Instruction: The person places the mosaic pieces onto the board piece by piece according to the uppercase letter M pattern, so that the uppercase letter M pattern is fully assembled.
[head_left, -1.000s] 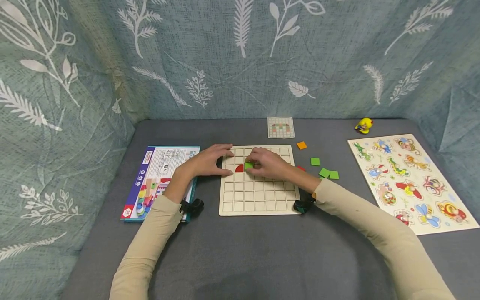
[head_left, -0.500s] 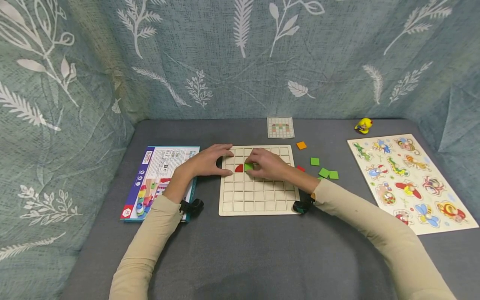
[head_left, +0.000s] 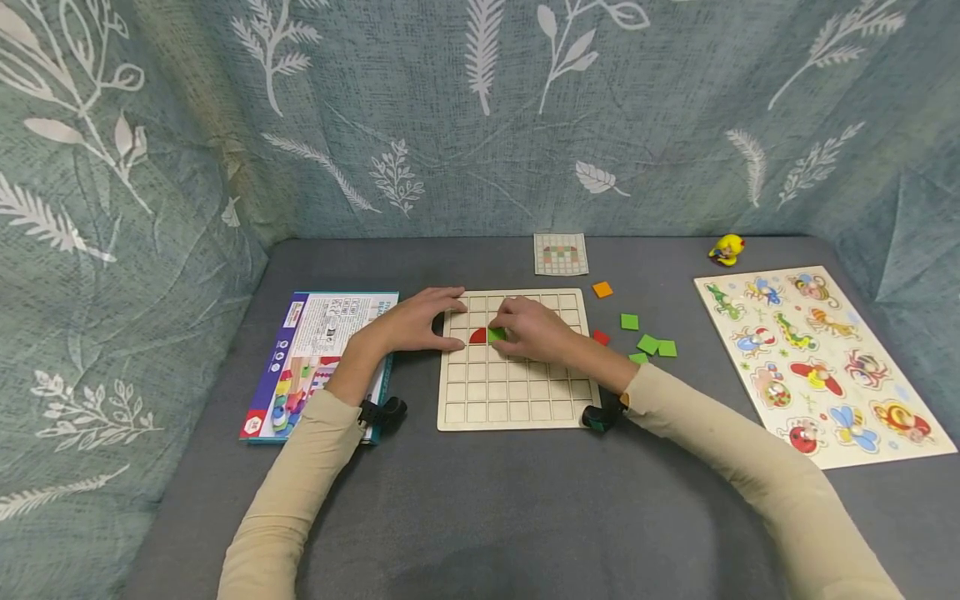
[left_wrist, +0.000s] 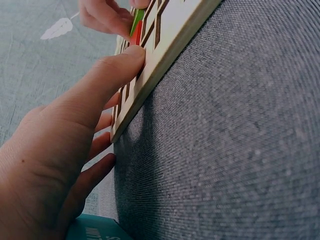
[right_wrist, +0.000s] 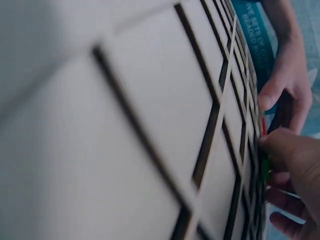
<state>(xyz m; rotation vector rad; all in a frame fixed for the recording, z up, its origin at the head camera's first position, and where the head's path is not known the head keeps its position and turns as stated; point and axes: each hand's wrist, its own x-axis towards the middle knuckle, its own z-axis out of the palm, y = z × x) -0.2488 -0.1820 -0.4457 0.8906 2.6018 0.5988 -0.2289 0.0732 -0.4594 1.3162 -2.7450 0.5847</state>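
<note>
A pale wooden grid board [head_left: 517, 412] lies flat on the table. My left hand [head_left: 408, 322] rests at its left edge, the thumb on top and the relaxed fingers along the side. Between thumb and fingers, my right hand [head_left: 537, 331] pinches a green square tile [head_left: 496, 335] over a cell in the upper left part of the board. Directly left of it sits a red quarter-round piece [head_left: 477, 336] in a cell. In the left wrist view the green tile [left_wrist: 137, 19] stands tilted beside the red piece [left_wrist: 136, 34].
Right of the board lie several loose green tiles [head_left: 667, 348], a red piece [head_left: 601, 337] and an orange tile [head_left: 602, 289]. Behind it is a pattern card [head_left: 561, 254]. A boxed set [head_left: 322, 333] lies left; an insect puzzle board [head_left: 825, 367] and yellow toy [head_left: 727, 249] are right.
Both hands keep almost the same place. The green tile stays in the right fingers, which have shifted only slightly.
</note>
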